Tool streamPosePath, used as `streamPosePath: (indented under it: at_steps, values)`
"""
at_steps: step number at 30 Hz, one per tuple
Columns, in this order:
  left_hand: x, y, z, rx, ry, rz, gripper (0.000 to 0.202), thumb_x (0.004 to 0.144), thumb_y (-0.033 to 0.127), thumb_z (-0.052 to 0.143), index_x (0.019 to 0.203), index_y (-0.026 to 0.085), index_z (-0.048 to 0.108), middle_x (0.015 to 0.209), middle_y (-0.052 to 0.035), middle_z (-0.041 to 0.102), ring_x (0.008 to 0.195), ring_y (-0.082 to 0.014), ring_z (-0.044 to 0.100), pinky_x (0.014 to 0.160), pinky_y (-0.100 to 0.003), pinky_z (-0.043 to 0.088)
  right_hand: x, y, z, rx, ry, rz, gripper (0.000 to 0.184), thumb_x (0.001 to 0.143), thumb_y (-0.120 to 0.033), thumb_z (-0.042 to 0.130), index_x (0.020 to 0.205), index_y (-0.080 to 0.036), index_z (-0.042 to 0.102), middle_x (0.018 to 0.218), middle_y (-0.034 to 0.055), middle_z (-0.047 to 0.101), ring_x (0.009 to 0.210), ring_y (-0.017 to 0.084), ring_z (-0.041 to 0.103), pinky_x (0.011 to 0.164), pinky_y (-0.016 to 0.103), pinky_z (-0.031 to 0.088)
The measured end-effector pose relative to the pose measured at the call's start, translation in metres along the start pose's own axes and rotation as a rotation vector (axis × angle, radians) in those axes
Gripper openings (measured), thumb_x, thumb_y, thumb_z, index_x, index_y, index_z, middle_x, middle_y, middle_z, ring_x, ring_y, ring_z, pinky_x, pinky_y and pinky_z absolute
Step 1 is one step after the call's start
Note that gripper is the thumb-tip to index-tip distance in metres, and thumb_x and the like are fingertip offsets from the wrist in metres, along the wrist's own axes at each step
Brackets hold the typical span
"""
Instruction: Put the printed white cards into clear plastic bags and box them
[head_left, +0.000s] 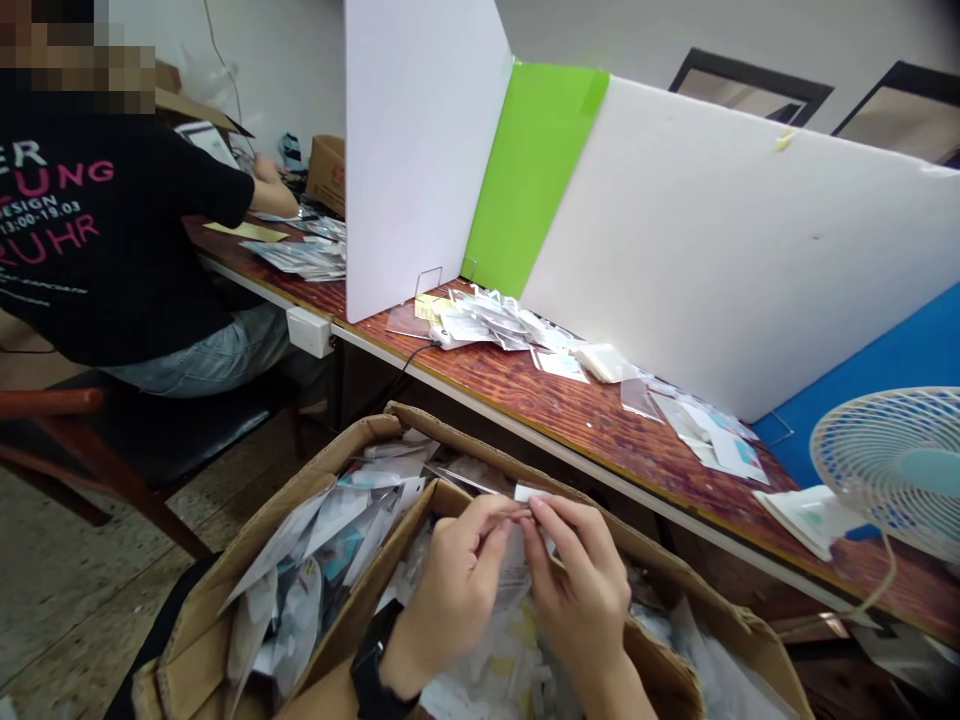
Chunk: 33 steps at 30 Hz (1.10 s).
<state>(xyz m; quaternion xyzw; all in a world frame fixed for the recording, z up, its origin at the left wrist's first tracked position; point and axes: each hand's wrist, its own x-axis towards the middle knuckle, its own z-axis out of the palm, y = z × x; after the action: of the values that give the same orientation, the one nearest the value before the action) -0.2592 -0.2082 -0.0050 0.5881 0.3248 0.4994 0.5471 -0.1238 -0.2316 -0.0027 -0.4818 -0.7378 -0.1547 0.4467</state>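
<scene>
My left hand (454,585) and my right hand (577,580) meet over an open cardboard box (225,590) on my lap. Both pinch the top edge of a small clear plastic sleeve (517,570) between thumb and fingers. A black watch (371,665) is on my left wrist. The box holds several white cards and clear packets (322,560), split by a cardboard divider (375,580).
A reddish wooden table (555,400) runs ahead with scattered packets (495,325) and cards (712,430). White foam boards (720,250) and a green panel (529,170) stand on it. A small fan (892,465) sits at the right. A person in a black shirt (97,220) sits at the left.
</scene>
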Motion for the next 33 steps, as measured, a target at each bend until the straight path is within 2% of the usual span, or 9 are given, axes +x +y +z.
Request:
streamPosePath:
  at_steps: [10, 15, 18, 21, 23, 26, 29, 30, 33]
  values:
    - [-0.009, 0.002, 0.002, 0.067, -0.099, 0.057, 0.030, 0.085, 0.024, 0.049, 0.112, 0.025, 0.062, 0.091, -0.0058, 0.072, 0.076, -0.0217, 0.064, 0.073, -0.029, 0.045, 0.009, -0.004, -0.016, 0.158, -0.065, 0.053, 0.031, 0.078, 0.000, 0.055, 0.101, -0.020, 0.061, 0.089, 0.0059, 0.062, 0.080, 0.016, 0.060, 0.065, 0.030, 0.053]
    - [-0.009, 0.003, 0.001, 0.261, -0.163, 0.094, 0.033, 0.090, 0.022, 0.041, 0.120, 0.026, 0.056, 0.099, -0.0049, 0.071, 0.082, -0.0201, 0.065, 0.072, -0.027, 0.043, 0.010, -0.001, -0.022, 0.077, -0.107, -0.013, 0.029, 0.076, 0.001, 0.058, 0.097, -0.018, 0.060, 0.088, 0.0067, 0.064, 0.077, 0.015, 0.061, 0.066, 0.028, 0.053]
    - [-0.010, 0.005, 0.002, 0.262, -0.203, 0.100, 0.034, 0.091, 0.021, 0.039, 0.121, 0.026, 0.054, 0.106, -0.0044, 0.070, 0.087, -0.0193, 0.065, 0.073, -0.025, 0.043, 0.009, -0.003, -0.020, 0.013, -0.076, -0.037, 0.024, 0.073, 0.001, 0.059, 0.090, -0.017, 0.060, 0.081, 0.0055, 0.064, 0.071, 0.015, 0.059, 0.063, 0.028, 0.052]
    - [-0.010, 0.005, 0.003, 0.225, -0.222, 0.087, 0.033, 0.091, 0.022, 0.040, 0.119, 0.027, 0.056, 0.104, -0.0039, 0.071, 0.087, -0.0190, 0.066, 0.074, -0.025, 0.044, 0.008, -0.007, -0.018, 0.036, -0.035, 0.070, 0.016, 0.075, -0.003, 0.058, 0.082, -0.018, 0.059, 0.076, 0.0041, 0.063, 0.064, 0.013, 0.057, 0.057, 0.025, 0.049]
    - [-0.010, 0.003, 0.002, 0.178, -0.211, 0.032, 0.029, 0.090, 0.024, 0.042, 0.114, 0.026, 0.058, 0.100, -0.0043, 0.072, 0.087, -0.0194, 0.066, 0.076, -0.026, 0.045, 0.008, -0.004, -0.020, 0.144, 0.005, 0.298, 0.009, 0.079, -0.010, 0.056, 0.076, -0.018, 0.059, 0.069, 0.0019, 0.061, 0.058, 0.012, 0.056, 0.052, 0.024, 0.047]
    - [-0.004, -0.002, -0.005, -0.018, -0.097, -0.116, 0.024, 0.088, 0.028, 0.047, 0.109, 0.022, 0.056, 0.095, -0.0067, 0.073, 0.082, -0.0200, 0.067, 0.070, -0.027, 0.048, 0.010, 0.010, -0.031, 0.475, 0.252, 0.747, 0.010, 0.082, -0.020, 0.054, 0.075, -0.018, 0.061, 0.059, -0.0014, 0.060, 0.051, 0.011, 0.057, 0.050, 0.023, 0.048]
    - [0.010, -0.005, -0.018, -0.323, 0.118, -0.226, 0.029, 0.083, 0.029, 0.053, 0.110, 0.020, 0.049, 0.092, -0.0096, 0.072, 0.070, -0.0202, 0.067, 0.059, -0.028, 0.050, 0.012, 0.022, -0.040, 0.799, 0.525, 0.905, 0.005, 0.074, -0.020, 0.062, 0.070, -0.017, 0.063, 0.066, -0.0014, 0.064, 0.050, 0.009, 0.061, 0.050, 0.020, 0.051]
    - [0.015, -0.006, -0.023, -0.415, 0.190, -0.240, 0.031, 0.082, 0.028, 0.055, 0.111, 0.020, 0.046, 0.091, -0.0100, 0.072, 0.069, -0.0207, 0.067, 0.059, -0.029, 0.051, 0.012, 0.022, -0.041, 0.869, 0.519, 0.893, 0.005, 0.072, -0.019, 0.063, 0.067, -0.017, 0.063, 0.068, -0.0011, 0.065, 0.050, 0.008, 0.061, 0.050, 0.019, 0.051]
    - [0.025, -0.005, -0.036, -0.576, 0.355, -0.242, 0.035, 0.077, 0.023, 0.059, 0.109, 0.019, 0.045, 0.088, -0.0094, 0.072, 0.068, -0.0211, 0.068, 0.060, -0.031, 0.053, 0.009, 0.016, -0.038, 0.997, 0.282, 0.809, 0.009, 0.075, -0.022, 0.063, 0.068, -0.017, 0.064, 0.068, 0.0002, 0.062, 0.051, 0.011, 0.062, 0.049, 0.022, 0.052]
